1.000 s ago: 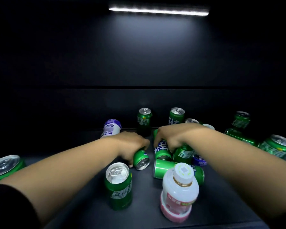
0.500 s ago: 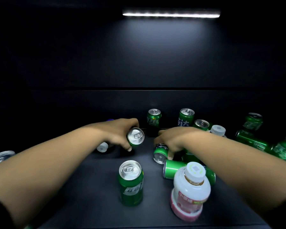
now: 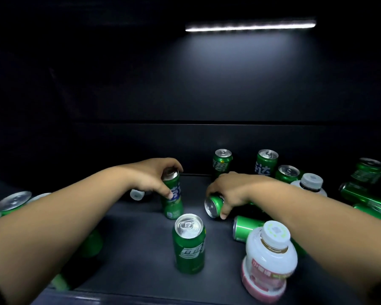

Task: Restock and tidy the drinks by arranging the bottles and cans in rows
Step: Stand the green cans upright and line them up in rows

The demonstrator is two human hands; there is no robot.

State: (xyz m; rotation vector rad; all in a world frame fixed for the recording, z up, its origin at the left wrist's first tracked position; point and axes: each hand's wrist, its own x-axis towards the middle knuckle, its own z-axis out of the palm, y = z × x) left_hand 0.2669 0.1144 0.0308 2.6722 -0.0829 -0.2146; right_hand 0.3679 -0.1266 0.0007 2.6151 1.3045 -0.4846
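Through the head camera we see our left hand (image 3: 158, 180) curled round the top of a green can (image 3: 172, 198). That can stands slightly tilted on the shelf (image 3: 136, 245), just behind the front can (image 3: 189, 243). Our right hand (image 3: 231, 190) grips a lying can (image 3: 213, 205), behind and to the right of the front can, beside a heap of others. Lifting it could send its neighbours rolling into the white bottle (image 3: 271, 258), right of the front can. In this dim light the tilted can may not be seated flat, and letting go early could topple it onto the front can.
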